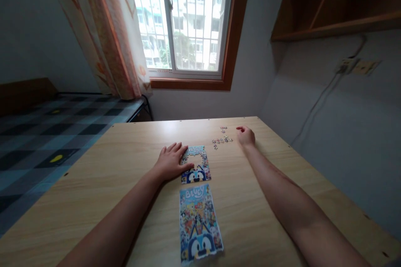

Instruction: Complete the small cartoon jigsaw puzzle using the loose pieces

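A partly assembled jigsaw puzzle (196,176) lies on the wooden table (150,229), with a gap in its middle showing the wood. My left hand (171,162) rests flat with spread fingers, its thumb and fingertips on the puzzle's left edge. Below the puzzle lies a printed picture sheet (198,221) with a blue cartoon dog and "BLUEY" lettering. Several loose puzzle pieces (226,139) are scattered beyond and to the right. To their right, my right hand (246,135) is over the table with curled fingers; whatever it may hold is too small to make out.
Behind the table are a window (197,21) and a patterned curtain (109,29). A bed with a checked cover (72,133) stands at the left. On the right wall are a wooden shelf (338,27), a socket (347,66) and a hanging cable.
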Demonstrator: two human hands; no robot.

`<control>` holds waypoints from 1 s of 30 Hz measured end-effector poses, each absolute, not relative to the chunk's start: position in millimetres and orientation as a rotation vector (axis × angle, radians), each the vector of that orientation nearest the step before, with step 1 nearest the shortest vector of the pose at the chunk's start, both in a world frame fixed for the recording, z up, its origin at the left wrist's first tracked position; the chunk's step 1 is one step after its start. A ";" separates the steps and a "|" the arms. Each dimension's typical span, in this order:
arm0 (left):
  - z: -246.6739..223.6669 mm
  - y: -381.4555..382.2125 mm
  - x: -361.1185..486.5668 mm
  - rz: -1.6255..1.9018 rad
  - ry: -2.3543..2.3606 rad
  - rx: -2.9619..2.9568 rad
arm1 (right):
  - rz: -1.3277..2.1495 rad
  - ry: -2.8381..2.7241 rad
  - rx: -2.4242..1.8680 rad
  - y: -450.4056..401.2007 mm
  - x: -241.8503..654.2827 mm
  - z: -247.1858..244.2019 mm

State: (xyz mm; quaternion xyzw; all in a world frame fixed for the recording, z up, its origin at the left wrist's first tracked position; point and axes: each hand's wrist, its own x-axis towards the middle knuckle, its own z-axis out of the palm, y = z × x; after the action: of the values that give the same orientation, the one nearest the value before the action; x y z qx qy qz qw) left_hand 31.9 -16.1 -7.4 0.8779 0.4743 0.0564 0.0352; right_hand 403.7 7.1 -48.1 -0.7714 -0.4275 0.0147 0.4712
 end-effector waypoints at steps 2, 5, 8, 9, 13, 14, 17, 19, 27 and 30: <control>-8.1 -15.5 31.2 0.176 1.457 2.701 | -0.017 -1.095 -1.877 7.5 399.1 -45.9; -9.3 -15.2 30.4 0.207 1.449 2.697 | -0.082 -1.150 -1.859 8.1 394.8 -43.4; -10.2 -15.3 29.6 0.208 1.451 2.690 | -0.113 -1.170 -1.851 8.1 393.7 -43.3; -10.6 -15.0 29.3 0.203 1.453 2.687 | -0.117 -1.174 -1.851 8.3 394.0 -43.8; -13.4 -11.4 27.9 0.271 1.462 2.660 | -0.081 -1.234 -1.848 11.9 396.8 -46.5; -14.0 -10.0 27.5 0.303 1.472 2.649 | -0.061 -1.258 -1.849 13.4 397.5 -47.3; -15.1 -6.5 26.9 0.380 1.503 2.618 | 0.014 -1.327 -1.863 18.1 398.4 -50.1; -15.3 -5.1 26.9 0.420 1.511 2.603 | 0.064 -1.374 -1.877 20.4 397.5 -52.0; -20.2 -2.7 27.1 0.551 1.527 2.585 | 0.188 -1.521 -1.934 24.4 392.8 -52.9; -19.9 -2.6 26.8 0.545 1.528 2.588 | 0.208 -1.485 -1.985 25.0 394.9 -50.2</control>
State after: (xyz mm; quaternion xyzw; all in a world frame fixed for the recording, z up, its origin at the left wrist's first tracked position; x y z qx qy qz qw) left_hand 26.8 -2.6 -19.9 0.8465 0.4998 0.1783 0.0434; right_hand 394.9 25.0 -50.2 -0.7556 -0.5654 0.0792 0.3212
